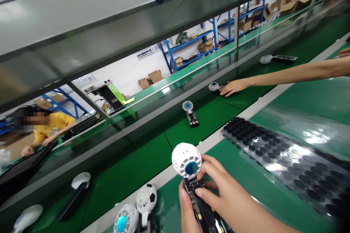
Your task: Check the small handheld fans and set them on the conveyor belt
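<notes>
Both my hands are on a small handheld fan (186,160) with a round white head, a blue centre and an uncased handle whose circuit board shows. My left hand (187,205) grips the handle from its left side, most of that hand being below the frame or behind the handle. My right hand (222,185) closes round the neck and upper handle from the right. Its thumb presses on a dark rounded part of the handle, just under the head. Two more fans, a blue-centred one (125,220) and one with black patches (147,198), lie left of my hands.
Several fans, including one with its board bare (192,116), lie on the green conveyor belt (136,167). A co-worker's hand (233,86) touches another fan (214,86). Sheets of black round pads (281,160) cover the bench at right. A person in yellow (58,123) sits beyond.
</notes>
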Demonstrator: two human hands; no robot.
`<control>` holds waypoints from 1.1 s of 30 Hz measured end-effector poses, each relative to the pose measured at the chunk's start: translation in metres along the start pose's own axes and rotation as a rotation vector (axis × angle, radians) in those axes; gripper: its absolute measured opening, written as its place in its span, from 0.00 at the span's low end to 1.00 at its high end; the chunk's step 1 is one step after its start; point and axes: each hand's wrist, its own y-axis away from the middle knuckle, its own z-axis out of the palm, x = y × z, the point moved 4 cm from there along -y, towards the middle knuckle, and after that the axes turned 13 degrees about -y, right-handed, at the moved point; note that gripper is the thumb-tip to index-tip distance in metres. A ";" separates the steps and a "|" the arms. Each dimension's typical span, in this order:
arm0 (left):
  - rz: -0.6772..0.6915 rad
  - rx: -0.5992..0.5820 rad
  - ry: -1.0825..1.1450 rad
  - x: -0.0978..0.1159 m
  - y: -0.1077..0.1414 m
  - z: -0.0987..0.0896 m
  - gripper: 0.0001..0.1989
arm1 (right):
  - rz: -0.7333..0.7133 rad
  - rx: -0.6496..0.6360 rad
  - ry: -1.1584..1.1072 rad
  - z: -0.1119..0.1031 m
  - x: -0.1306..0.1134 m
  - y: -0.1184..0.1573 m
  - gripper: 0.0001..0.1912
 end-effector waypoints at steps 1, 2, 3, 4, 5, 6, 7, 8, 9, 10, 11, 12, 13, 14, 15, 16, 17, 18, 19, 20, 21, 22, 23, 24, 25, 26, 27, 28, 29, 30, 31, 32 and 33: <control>0.007 -0.001 -0.022 0.002 -0.001 -0.002 0.23 | 0.042 0.003 -0.074 0.000 0.004 0.000 0.10; 0.020 -0.004 -0.047 0.003 -0.002 -0.004 0.22 | 0.102 -0.015 -0.164 0.001 0.009 -0.001 0.11; 0.035 -0.008 -0.073 0.005 -0.003 -0.006 0.21 | 0.173 -0.043 -0.262 0.001 0.014 -0.001 0.12; 0.042 -0.014 -0.095 0.006 -0.004 -0.007 0.20 | 0.235 -0.067 -0.355 0.001 0.019 -0.002 0.12; 0.037 -0.024 -0.108 0.006 -0.005 -0.008 0.20 | 0.269 -0.067 -0.428 0.000 0.024 -0.004 0.13; 0.021 -0.036 -0.115 0.005 -0.006 -0.008 0.20 | 0.259 -0.038 -0.458 -0.004 0.028 -0.007 0.14; -0.007 -0.047 -0.118 0.003 -0.006 -0.008 0.21 | 0.215 0.017 -0.449 -0.010 0.033 -0.011 0.15; -0.040 -0.059 -0.121 0.002 -0.006 -0.007 0.22 | 0.158 0.081 -0.409 -0.017 0.038 -0.015 0.15; -0.070 -0.070 -0.125 0.000 -0.005 -0.006 0.22 | 0.104 0.138 -0.352 -0.024 0.043 -0.019 0.16; -0.090 -0.083 -0.132 -0.001 -0.004 -0.004 0.22 | 0.062 0.178 -0.291 -0.030 0.050 -0.023 0.16; -0.099 -0.097 -0.140 -0.001 -0.003 -0.002 0.22 | 0.035 0.204 -0.235 -0.035 0.057 -0.027 0.16; -0.096 -0.112 -0.144 -0.001 -0.003 -0.001 0.21 | 0.020 0.218 -0.187 -0.038 0.064 -0.030 0.15; -0.084 -0.125 -0.142 0.000 -0.002 0.001 0.21 | 0.005 0.229 -0.144 -0.041 0.070 -0.032 0.14; -0.069 -0.133 -0.135 0.001 -0.002 0.002 0.21 | -0.016 0.242 -0.094 -0.042 0.075 -0.033 0.14; -0.057 -0.133 -0.124 0.001 -0.002 0.002 0.21 | -0.036 0.255 -0.041 -0.043 0.079 -0.034 0.13; -0.046 -0.128 -0.110 0.002 -0.002 0.002 0.20 | -0.056 0.269 0.010 -0.043 0.082 -0.034 0.12; -0.038 -0.119 -0.098 0.003 -0.002 0.002 0.20 | -0.075 0.283 0.060 -0.041 0.085 -0.033 0.11; -0.029 -0.110 -0.092 0.004 -0.003 0.001 0.20 | -0.094 0.297 0.109 -0.040 0.086 -0.033 0.11; -0.021 -0.105 -0.087 0.004 -0.003 0.001 0.19 | -0.114 0.311 0.159 -0.038 0.087 -0.032 0.12; -0.013 -0.104 -0.081 0.005 -0.003 0.001 0.18 | -0.136 0.323 0.209 -0.035 0.087 -0.032 0.12; -0.006 -0.106 -0.075 0.006 -0.003 0.001 0.17 | -0.157 0.333 0.258 -0.032 0.088 -0.033 0.12; -0.004 -0.107 -0.065 0.006 -0.003 0.002 0.17 | -0.176 0.342 0.307 -0.030 0.088 -0.034 0.13; -0.008 -0.109 -0.055 0.006 -0.003 0.002 0.17 | -0.190 0.351 0.355 -0.027 0.088 -0.035 0.14; -0.014 -0.112 -0.048 0.005 -0.002 0.002 0.16 | -0.196 0.358 0.399 -0.026 0.088 -0.036 0.16; -0.021 -0.117 -0.049 0.005 -0.002 0.002 0.16 | -0.196 0.361 0.438 -0.025 0.088 -0.037 0.17; -0.024 -0.126 -0.056 0.005 -0.001 0.002 0.17 | -0.191 0.355 0.474 -0.025 0.087 -0.037 0.19; -0.027 -0.139 -0.062 0.005 -0.001 0.001 0.18 | -0.187 0.336 0.507 -0.025 0.086 -0.037 0.19; -0.031 -0.160 -0.064 0.005 -0.002 0.000 0.19 | -0.184 0.298 0.537 -0.027 0.084 -0.035 0.19; -0.041 -0.194 -0.057 0.005 -0.002 -0.001 0.20 | -0.186 0.242 0.564 -0.030 0.081 -0.031 0.17; -0.060 -0.238 -0.041 0.005 -0.002 -0.001 0.21 | -0.193 0.172 0.583 -0.033 0.079 -0.026 0.16; -0.089 -0.290 -0.020 0.005 -0.003 -0.001 0.22 | -0.202 0.080 0.609 -0.036 0.076 -0.019 0.14; -0.121 -0.346 -0.001 0.005 -0.004 -0.001 0.23 | -0.212 -0.028 0.648 -0.039 0.074 -0.012 0.14; -0.152 -0.402 0.012 0.006 -0.004 0.000 0.25 | -0.219 -0.142 0.702 -0.041 0.073 -0.004 0.15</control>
